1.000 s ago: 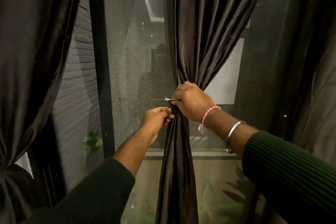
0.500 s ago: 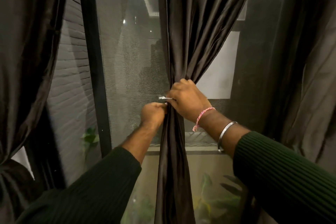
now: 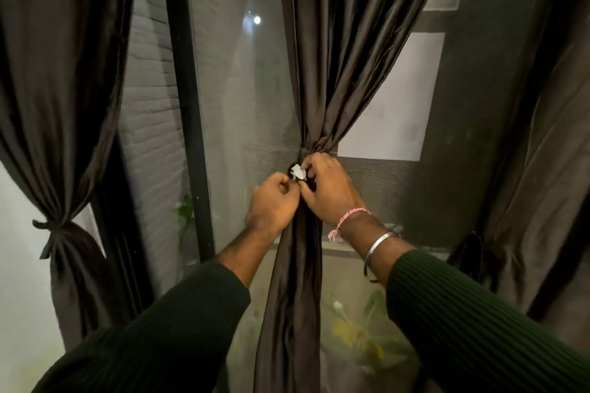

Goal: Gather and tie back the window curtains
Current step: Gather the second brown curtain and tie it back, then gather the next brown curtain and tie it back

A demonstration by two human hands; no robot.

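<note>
Far left, the first curtain (image 3: 60, 105) is already done: gathered in and cinched with a dark tie (image 3: 52, 230), its ends sticking out from the knot. Moving right past the black window frame (image 3: 186, 105) and the mesh screen, a small light glinting behind it.

Now the action at centre. The middle curtain (image 3: 319, 73) is bunched to a narrow waist, and both hands meet right at that pinch point. The left hand (image 3: 273, 202) has closed in from a second ago, when it sat a little apart and lower; its fingers are now curled tight against the bundle, the grip clamped on what looks like one end of the tie (the strand itself is hidden behind the knuckles). The white tag (image 3: 298, 172), which poked out sideways before, now sits crumpled between the two hands. The right hand (image 3: 332, 191), pink thread and steel bangle on its wrist, has slid off the top of the gather and is pinching at that tag, fingers curled round it.

My read: they have moved from holding the gather to working the knot, so this panel is nearly secured.

Far right, the last curtain (image 3: 526, 169) hangs drawn in low, with a dark loop (image 3: 475, 252) near its waist; I cannot tell whether that one is tied.
</note>
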